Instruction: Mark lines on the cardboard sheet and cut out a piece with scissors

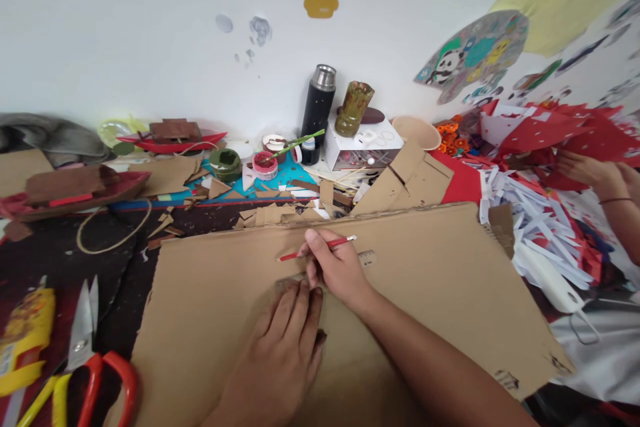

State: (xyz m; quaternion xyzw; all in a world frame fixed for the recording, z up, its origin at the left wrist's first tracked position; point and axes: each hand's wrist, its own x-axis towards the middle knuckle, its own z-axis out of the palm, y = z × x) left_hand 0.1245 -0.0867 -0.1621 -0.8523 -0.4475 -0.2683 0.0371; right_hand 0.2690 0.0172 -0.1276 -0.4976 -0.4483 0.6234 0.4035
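While your left hand lies palm down, your right hand: holds the red pencil with thumb and fingers closed around its shaft.
Red pencil: slants above the cardboard sheet, its point toward your left and its white end toward your upper right; you cannot tell from this angle whether the point touches the board.
Left fingers: stretched out and close together, gripping nothing, their tips resting over the ruler just beside your right hand.
Ruler: clear, flat on the cardboard sheet, partly hidden beneath your hands, one end showing past your right wrist.
Cardboard sheet: spread broad and flat on the table before you, under both your forearms.
Left side: scissors with red handles lie beside the sheet, blades slightly apart; beyond them sits a brown-roofed model boat.
Back edge: a second, red-hulled boat, a green paint jar, a pink paint jar and a black flask stand near cardboard scraps.
Right side: white paper strips lie heaped near red paper, where another person's hand reaches in.
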